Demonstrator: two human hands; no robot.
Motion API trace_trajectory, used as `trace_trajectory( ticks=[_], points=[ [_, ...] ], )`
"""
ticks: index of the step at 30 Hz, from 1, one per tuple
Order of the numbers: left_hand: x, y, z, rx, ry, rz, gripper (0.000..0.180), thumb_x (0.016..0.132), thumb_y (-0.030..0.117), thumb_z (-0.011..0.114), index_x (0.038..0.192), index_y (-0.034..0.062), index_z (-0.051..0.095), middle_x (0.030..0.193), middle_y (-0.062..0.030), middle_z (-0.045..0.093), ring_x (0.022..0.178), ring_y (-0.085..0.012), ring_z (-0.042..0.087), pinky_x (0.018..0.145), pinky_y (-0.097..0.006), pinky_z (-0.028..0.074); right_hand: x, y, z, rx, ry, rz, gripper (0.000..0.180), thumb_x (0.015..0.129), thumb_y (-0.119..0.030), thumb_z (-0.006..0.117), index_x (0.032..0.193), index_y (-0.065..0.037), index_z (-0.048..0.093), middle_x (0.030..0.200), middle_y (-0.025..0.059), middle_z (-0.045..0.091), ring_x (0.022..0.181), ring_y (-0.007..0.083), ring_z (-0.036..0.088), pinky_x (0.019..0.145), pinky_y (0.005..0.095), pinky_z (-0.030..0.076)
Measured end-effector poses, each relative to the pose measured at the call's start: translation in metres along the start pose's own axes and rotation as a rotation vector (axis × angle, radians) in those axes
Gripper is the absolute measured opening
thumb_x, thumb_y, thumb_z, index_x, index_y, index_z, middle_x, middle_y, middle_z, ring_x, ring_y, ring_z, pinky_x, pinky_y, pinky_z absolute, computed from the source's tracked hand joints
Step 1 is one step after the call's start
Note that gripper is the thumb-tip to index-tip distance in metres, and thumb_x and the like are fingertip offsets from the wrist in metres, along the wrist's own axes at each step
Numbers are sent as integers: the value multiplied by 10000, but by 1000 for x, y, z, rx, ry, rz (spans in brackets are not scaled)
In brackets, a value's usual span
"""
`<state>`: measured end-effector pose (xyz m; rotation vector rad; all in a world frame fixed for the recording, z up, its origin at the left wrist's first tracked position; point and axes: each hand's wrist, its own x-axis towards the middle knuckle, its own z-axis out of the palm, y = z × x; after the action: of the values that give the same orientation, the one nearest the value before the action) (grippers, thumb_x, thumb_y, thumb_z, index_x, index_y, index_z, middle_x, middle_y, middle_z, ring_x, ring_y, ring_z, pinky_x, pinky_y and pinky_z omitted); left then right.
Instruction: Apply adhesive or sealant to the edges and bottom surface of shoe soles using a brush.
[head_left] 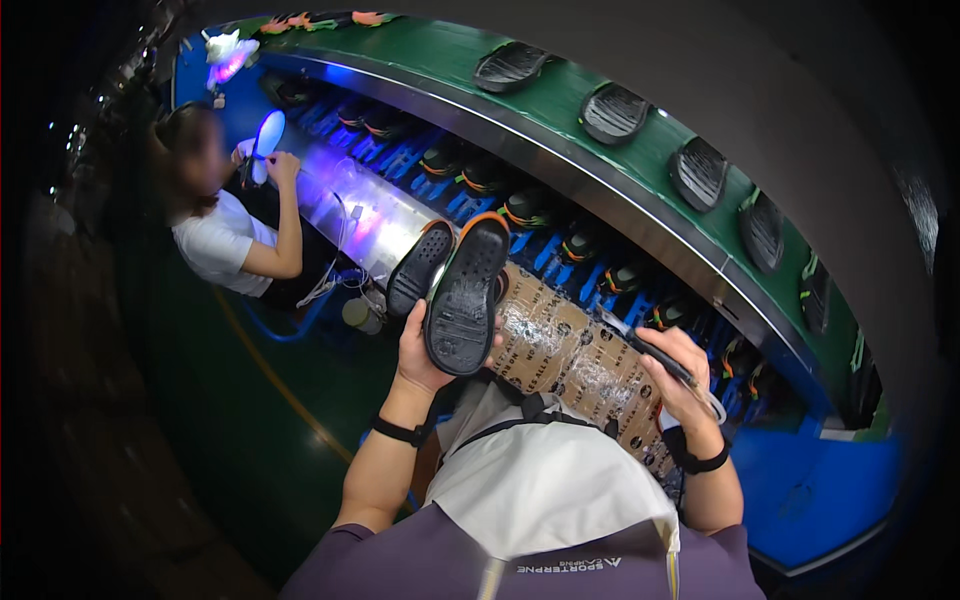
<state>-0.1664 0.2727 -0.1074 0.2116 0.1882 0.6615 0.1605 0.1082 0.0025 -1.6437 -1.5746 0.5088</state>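
Note:
My left hand (425, 350) is wrapped round a shoe (466, 295), its black sole turned up toward me and an orange edge at its far end. Close beside it on the left is a second shoe (420, 268), sole also showing; I cannot tell whether my hand bears it too. On the right, my right hand (680, 372) grips a slim dark-handled tool (662, 357) with a pale, flat tip pointing up and left. That tip is apart from the shoe, above a bench covered in brown printed cardboard and clear film (570, 350).
Behind the bench, a rack (540, 250) holds several shoes on blue supports. Beyond it, several black soles (698, 173) lie on a green conveyor belt (640, 165) with a metal edge (560, 175). At left, a co-worker (235, 235) holds a shoe sole (268, 135) under violet light.

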Motion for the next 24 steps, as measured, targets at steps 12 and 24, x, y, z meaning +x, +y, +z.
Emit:
trace_trajectory(
  ticks=[12,24],
  points=[
    [98,127,86,394,-301,133,1013,977,757,414,1560,-63,300,1316,-358,562,916,-413,723,643,-456,663,1,19,17,51,-7,196,295,902,-87,752,1181,6,726,910,116,672,795,221,624,730,318,496],
    [196,164,0,706,480,623,659,1079,469,469,1401,-105,488,1270,-261,656,1098,-396,686,905,-440,579,0,31,40,108,-54,209,293,881,-78,757,1164,-3,737,935,134,703,832,251,659,749,342,514]
  ],
)
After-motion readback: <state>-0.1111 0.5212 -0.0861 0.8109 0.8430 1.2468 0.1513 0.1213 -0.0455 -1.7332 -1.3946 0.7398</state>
